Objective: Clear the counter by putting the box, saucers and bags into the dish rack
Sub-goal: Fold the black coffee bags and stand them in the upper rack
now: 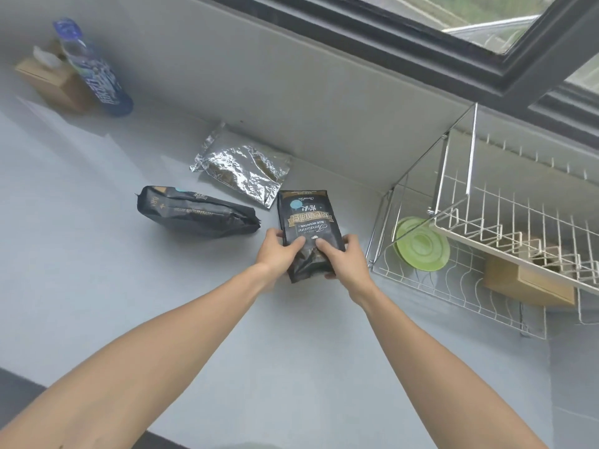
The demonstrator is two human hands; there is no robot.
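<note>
Black coffee bag (308,226) held upright; green saucers (421,244) racked.

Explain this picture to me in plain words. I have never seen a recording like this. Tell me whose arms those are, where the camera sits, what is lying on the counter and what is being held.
There is no machine here. A person wears one camera on the head, looking forward and down, so the two bare arms are their own.

The left hand and right hand together grip the lower end of a black coffee bag.

On the grey counter lie a second black bag on its side and a silver foil bag. Far left stand a blue bottle and a tissue box.

At right is a wire dish rack. Its lower level holds a green saucer and a brown box.
</note>
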